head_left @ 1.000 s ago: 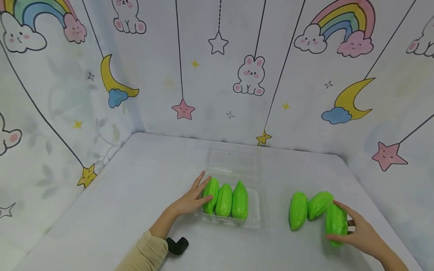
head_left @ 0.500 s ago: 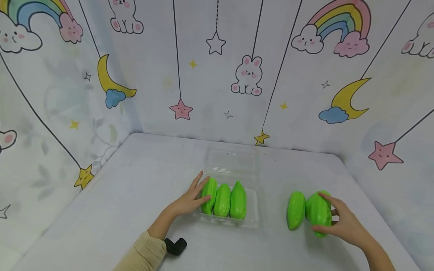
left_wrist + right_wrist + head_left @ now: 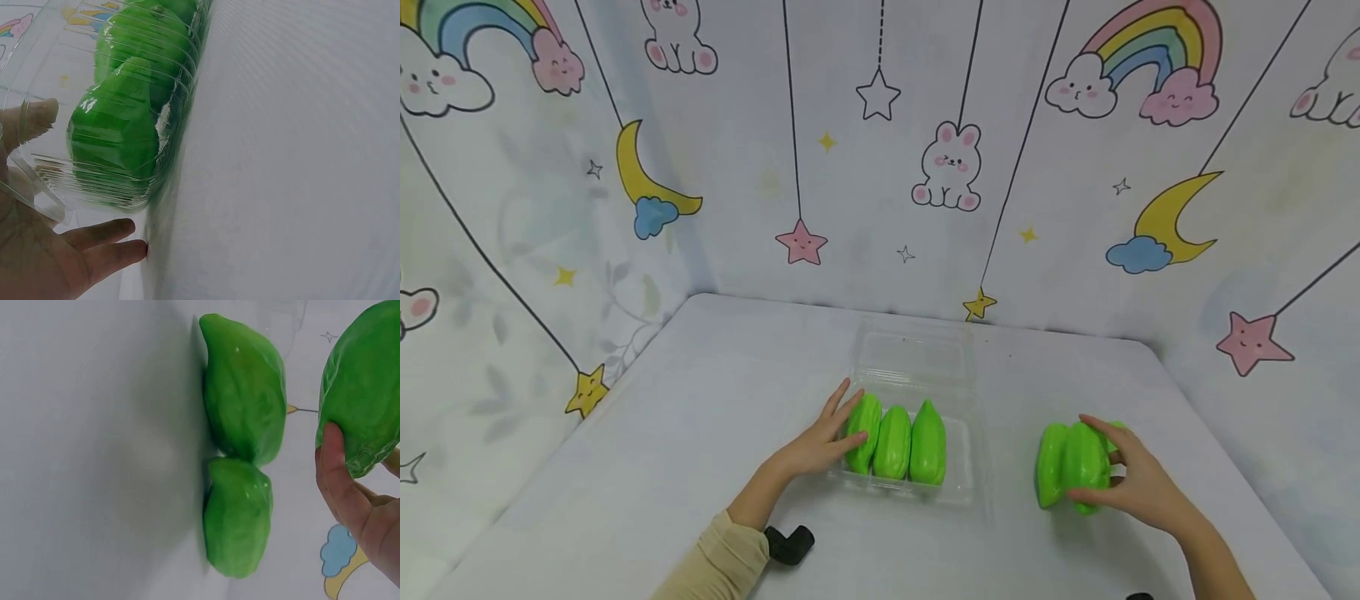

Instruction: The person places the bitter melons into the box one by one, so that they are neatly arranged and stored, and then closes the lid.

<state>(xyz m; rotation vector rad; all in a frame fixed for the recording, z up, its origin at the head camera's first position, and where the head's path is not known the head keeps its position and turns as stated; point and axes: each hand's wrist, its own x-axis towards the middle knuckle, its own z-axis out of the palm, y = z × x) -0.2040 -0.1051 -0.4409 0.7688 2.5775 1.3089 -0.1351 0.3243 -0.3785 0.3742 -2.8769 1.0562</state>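
Fruit [image 3: 1085,467] prob. light, stiff & slick, best held nr both ends, as R grip [image 3: 1138,487] grasps it; L grip [image 3: 816,443] spread, unclenched, at box [image 3: 964,454].

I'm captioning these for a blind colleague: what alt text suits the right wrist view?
A right hand holds a glossy green, elongated fruit-shaped piece above a white tabletop in this sideways view. Two similar pieces lie on the tabletop, appearing to touch. Behind, a white backdrop shows a blue cloud and yellow crescent moon.
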